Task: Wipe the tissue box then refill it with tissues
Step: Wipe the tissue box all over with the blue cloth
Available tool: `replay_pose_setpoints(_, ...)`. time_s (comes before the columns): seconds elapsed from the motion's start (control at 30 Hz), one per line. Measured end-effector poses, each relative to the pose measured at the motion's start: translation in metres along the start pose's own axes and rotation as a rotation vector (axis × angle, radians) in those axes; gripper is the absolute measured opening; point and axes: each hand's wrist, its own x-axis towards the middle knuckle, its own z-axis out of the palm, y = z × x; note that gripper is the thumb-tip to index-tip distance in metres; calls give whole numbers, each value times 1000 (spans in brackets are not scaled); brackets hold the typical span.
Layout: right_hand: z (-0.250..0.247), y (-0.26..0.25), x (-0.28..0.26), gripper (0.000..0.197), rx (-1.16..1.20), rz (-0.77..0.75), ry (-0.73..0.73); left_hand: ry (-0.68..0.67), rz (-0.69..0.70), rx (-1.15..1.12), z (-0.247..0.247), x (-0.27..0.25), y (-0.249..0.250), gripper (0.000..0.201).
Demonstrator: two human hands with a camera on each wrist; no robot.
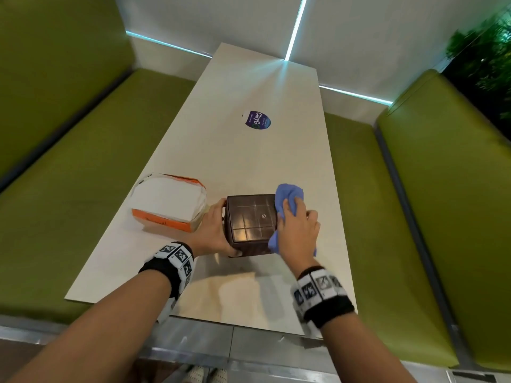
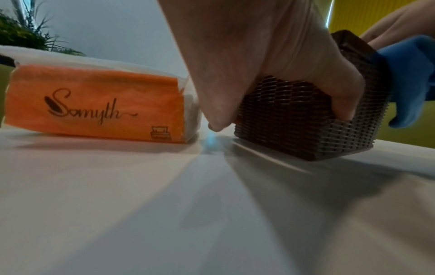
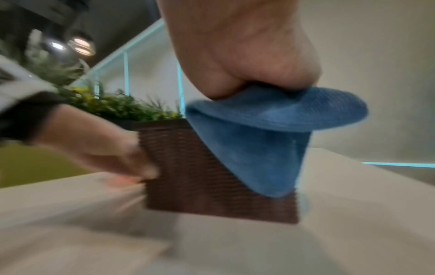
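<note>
A brown woven tissue box [image 1: 250,223] stands on the pale table [image 1: 243,150], its glossy top facing up. My left hand [image 1: 214,230] grips its left side, thumb on the near wall [image 2: 280,111]. My right hand [image 1: 297,230] holds a bunched blue cloth [image 1: 287,200] against the box's right edge and side; in the right wrist view the cloth [image 3: 263,141] drapes down over the box [image 3: 200,176]. An orange and white pack of tissues [image 1: 170,205] lies just left of the box, marked "Somyth" on its orange side [image 2: 94,104].
A round purple sticker [image 1: 258,120] sits mid-table, farther away. Green padded benches [image 1: 431,205] flank the table on both sides. Plants [image 1: 484,51] stand behind the right bench. The near table edge runs below my wrists.
</note>
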Motion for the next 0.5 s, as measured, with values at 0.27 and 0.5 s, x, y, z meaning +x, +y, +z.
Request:
replay_pose_setpoints(0.27, 6, -72, -21, 41, 115, -285, -51, 35, 73, 99, 1, 7, -4, 98)
replay_pose_setpoints(0.5, 1, -2, 34, 56, 8, -59, -194, 7, 0, 55, -3, -6, 14, 147)
